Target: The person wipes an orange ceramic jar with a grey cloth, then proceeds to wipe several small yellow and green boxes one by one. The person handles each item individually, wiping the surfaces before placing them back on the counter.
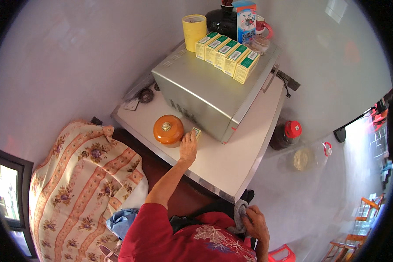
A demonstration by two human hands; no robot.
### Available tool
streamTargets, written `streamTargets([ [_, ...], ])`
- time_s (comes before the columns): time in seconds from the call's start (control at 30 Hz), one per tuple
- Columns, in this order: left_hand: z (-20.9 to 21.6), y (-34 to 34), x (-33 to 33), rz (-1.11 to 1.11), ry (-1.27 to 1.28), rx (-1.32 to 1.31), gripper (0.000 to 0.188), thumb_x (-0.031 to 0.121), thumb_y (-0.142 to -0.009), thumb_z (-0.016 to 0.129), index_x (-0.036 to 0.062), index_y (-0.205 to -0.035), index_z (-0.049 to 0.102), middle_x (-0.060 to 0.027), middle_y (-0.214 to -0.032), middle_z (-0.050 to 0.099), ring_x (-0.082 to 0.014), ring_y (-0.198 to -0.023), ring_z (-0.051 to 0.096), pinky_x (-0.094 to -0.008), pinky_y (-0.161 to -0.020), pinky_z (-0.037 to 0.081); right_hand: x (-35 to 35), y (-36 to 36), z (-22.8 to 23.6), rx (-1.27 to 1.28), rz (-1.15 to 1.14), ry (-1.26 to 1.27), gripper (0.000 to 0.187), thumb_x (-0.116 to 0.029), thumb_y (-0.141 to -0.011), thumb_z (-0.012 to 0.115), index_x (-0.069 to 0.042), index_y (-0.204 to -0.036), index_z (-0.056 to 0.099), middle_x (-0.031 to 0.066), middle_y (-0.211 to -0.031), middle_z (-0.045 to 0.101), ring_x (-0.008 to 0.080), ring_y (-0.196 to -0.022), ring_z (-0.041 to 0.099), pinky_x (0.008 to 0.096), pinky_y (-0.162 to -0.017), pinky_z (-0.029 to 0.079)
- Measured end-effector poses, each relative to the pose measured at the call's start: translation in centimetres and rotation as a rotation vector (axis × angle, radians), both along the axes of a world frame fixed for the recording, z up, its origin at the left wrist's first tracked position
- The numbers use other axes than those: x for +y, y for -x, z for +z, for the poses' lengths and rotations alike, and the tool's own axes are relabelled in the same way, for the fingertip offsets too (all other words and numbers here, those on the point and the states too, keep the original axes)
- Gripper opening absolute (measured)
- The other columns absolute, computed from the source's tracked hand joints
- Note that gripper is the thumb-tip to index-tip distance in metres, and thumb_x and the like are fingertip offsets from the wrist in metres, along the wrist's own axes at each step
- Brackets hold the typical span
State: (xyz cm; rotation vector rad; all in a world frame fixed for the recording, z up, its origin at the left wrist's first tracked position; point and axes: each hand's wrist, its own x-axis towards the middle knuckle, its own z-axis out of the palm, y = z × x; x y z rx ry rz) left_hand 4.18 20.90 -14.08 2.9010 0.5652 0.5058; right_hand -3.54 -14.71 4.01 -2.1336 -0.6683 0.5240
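A Corner of the Room Where Things Are Sitting Close

I'm seeing a pale surface [231, 170] with a big silver oven [192, 83] taking up its far side. In front of the oven, a round orange pot [168, 129] with a shiny knob is standing. Right beside it, between pot and oven, a small box [196, 132] is sitting by the tips of the left hand [188, 146]. Those fingers are lying against the box, but the hand is hiding the underside, so I cannot tell if that grip is pinching it or just touching.

The right hand [256, 222] is hanging low, off the surface, and its grip is squeezing a grey cloth [240, 216].

I'm thinking the pot could get bumped, because the left hand is working so near its round side. A hard knock could make it slide or tip. The box could slip too, if only the fingertips are holding it. Up on the oven, a row of yellow boxes [225, 56] is standing near a clear tub [260, 43]; a shove to the oven could make them wobble. The cloth could drop, if the right fingers are loosening.
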Motion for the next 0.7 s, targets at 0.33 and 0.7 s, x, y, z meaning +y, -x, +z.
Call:
streamTargets([
  [0.33, -0.1, 0.1, 1.2, -0.002, -0.011, 0.052, 0.063, -0.002, -0.074, 0.059, -0.0011, -0.130, 0.030, -0.0175, -0.116, 0.044, -0.0315, -0.100, 0.051, -0.0359, -0.083, 0.047, -1.2, 0.8, -1.6, -0.037, -0.011, 0.015, 0.015, -0.007, -0.076, 0.057, 0.001, -0.088, 0.057, 0.0181, -0.090, 0.054, 0.0350, -0.080, 0.055, 0.0393, -0.068, 0.045],
  [0.7, 7.3, 0.8, -2.5, 0.031, 0.140, -0.461, 0.067, 0.012, -0.072, 0.068, 0.0042, -0.130, 0.035, -0.0195, -0.128, 0.033, -0.0360, -0.118, 0.032, -0.0488, -0.098, 0.021, -1.9, 0.7, -2.7, -0.083, -0.026, 0.049, 0.019, -0.012, -0.078, 0.060, -0.004, -0.094, 0.059, 0.0141, -0.092, 0.056, 0.0350, -0.082, 0.058, 0.0413, -0.073, 0.047],
])
